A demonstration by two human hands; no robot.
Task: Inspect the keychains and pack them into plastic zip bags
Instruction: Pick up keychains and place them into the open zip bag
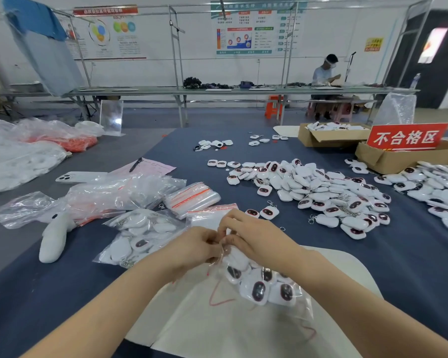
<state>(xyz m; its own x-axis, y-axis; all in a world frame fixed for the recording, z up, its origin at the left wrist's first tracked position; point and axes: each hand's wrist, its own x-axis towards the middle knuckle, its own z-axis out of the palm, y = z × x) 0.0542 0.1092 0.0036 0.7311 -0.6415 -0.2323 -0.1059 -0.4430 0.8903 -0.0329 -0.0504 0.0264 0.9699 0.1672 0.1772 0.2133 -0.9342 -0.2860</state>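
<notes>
Dark blue cloth-covered worktable [373, 267] in a workshop, bearing a loose heap of white plastic keychains with dark oval faces [321, 195] at right and a stack of empty clear zip bags [192, 197] beyond the hands. Left hand [192, 244] and right hand [254, 236] meet, both pinching the mouth of a keychain-filled clear plastic zip bag [267, 290] held at near centre. Step judged: sealing; next, the pinch must run along the bag's mouth until the zip closes.

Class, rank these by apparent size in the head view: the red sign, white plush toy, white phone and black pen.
1. red sign
2. white plush toy, though it lies nearer the camera, so its true size is unsure
3. white phone
4. black pen
</notes>
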